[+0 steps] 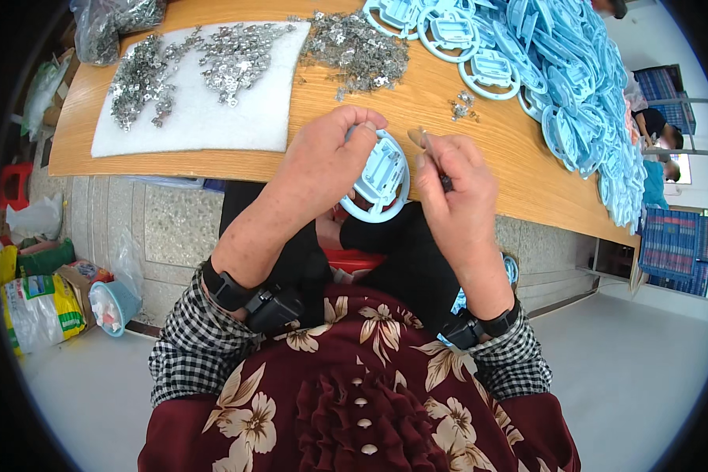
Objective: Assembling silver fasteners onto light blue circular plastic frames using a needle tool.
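My left hand [322, 157] grips a light-blue plastic wheel-shaped part [383, 177] by its upper left rim. The part has a round outer ring and a boxy centre with slots, and is held tilted at the table's near edge. Just right of it, my right hand [462, 182] is closed on a small tool [447, 183]. A thin metallic tip shows above the fingers and a dark end shows at the palm; the fingers cover the middle, so its exact kind is unclear. The tool and the blue part are apart.
Small metal clips [232, 63] lie heaped on a white foam sheet [204, 130], with another heap [358, 51] beside it and a few loose clips [464, 106]. Blue parts [574, 94] pile up at the right. A blue basket [114, 307] stands on the floor.
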Action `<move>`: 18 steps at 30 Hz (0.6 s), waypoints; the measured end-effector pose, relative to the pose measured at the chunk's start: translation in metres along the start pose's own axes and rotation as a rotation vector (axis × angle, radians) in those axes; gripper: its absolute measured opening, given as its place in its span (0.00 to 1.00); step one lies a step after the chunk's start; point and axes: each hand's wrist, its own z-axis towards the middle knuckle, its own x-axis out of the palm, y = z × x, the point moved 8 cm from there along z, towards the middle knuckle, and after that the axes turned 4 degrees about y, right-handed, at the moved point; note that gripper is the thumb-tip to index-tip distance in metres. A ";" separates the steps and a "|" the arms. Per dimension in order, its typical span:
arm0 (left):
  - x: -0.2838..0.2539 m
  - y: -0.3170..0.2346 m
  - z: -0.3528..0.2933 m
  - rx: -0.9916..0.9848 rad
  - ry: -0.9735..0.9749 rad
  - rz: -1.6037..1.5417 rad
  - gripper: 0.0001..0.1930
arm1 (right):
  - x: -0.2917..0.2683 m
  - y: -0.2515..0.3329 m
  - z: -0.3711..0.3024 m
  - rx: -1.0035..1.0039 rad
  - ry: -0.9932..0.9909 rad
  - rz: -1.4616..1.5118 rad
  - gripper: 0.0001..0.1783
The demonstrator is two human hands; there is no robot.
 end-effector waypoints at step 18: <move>-0.001 -0.007 -0.004 0.017 0.019 -0.113 0.16 | 0.000 -0.024 -0.008 0.223 0.075 0.183 0.14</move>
